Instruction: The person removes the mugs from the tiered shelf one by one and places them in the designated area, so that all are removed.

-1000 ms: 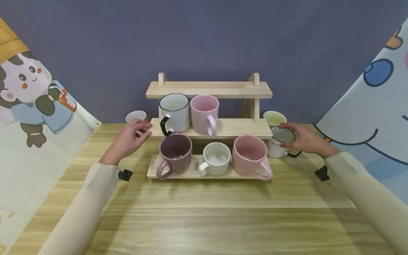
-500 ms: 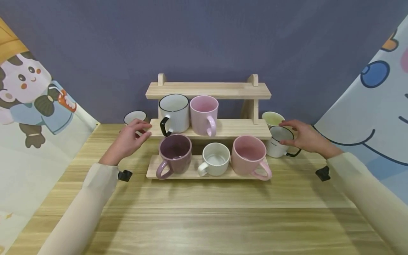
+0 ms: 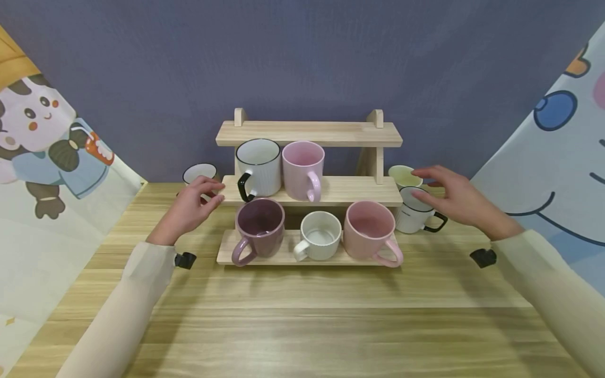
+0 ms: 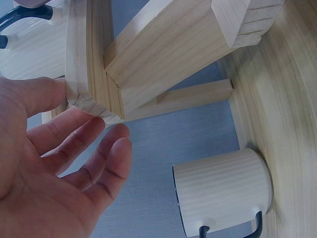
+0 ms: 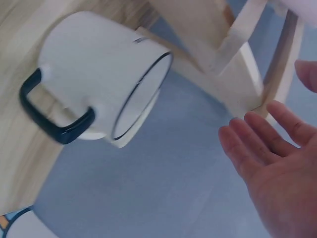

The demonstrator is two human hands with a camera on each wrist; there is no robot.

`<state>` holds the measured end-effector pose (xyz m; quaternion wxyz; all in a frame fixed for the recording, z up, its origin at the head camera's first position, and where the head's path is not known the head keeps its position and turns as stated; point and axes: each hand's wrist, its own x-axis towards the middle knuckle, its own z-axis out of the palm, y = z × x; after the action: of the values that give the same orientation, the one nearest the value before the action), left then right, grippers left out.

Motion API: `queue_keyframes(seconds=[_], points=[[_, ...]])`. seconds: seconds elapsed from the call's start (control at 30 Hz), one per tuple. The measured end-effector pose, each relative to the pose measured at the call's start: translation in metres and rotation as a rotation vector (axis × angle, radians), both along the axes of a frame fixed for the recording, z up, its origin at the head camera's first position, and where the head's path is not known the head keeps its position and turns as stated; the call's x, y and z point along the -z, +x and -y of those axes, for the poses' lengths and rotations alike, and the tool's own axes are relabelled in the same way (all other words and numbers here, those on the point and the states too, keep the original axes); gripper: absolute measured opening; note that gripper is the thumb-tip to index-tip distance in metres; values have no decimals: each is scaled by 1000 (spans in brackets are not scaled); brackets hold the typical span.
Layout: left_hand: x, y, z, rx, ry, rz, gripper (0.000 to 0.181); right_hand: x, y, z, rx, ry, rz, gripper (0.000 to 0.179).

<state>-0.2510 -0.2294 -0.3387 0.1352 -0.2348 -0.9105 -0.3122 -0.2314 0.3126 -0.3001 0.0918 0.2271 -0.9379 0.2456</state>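
A three-tier wooden rack (image 3: 309,133) stands on the table. My left hand (image 3: 190,206) grips the left end of its middle shelf (image 4: 84,59), thumb on one side and fingertips beneath. Over on the right my right hand (image 3: 456,197) hovers with fingers spread, holding nothing. Below it is a white mug with a black rim and black handle (image 3: 412,219), beside the rack. In the right wrist view this white mug (image 5: 101,69) is apart from the fingers. A pale green cup (image 3: 404,175) is partly hidden behind it.
On the middle shelf are a white black-rimmed mug (image 3: 264,176) and a pink mug (image 3: 300,176). The bottom shelf carries a purple mug (image 3: 267,244), a small white cup (image 3: 323,244) and a larger pink mug (image 3: 364,244). Another white mug (image 4: 220,191) stands left of the rack.
My right hand has drawn back up and to the right from the white mug's rim, its fingers spreading. My left hand stays at the shelf end.
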Motion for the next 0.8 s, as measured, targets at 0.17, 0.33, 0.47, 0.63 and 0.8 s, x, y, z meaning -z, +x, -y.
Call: queue_keyframes(seconds=[0.17,0.33,0.47,0.63,0.8], points=[[0,0,0,3,3,-2,25,-9,5,13,-52,7,-49,43],[0,-1,1,5,3,2,26,-15,4,22,-115,37,-154,37],[0,-1,0,7,0,-2,25,-20,0,30,-149,46,-185,36],[1,-1,1,10,-4,-6,26,-23,-4,40,-179,28,-172,36],[0,-1,0,12,-4,-9,26,-22,-7,43,-180,35,-147,37]])
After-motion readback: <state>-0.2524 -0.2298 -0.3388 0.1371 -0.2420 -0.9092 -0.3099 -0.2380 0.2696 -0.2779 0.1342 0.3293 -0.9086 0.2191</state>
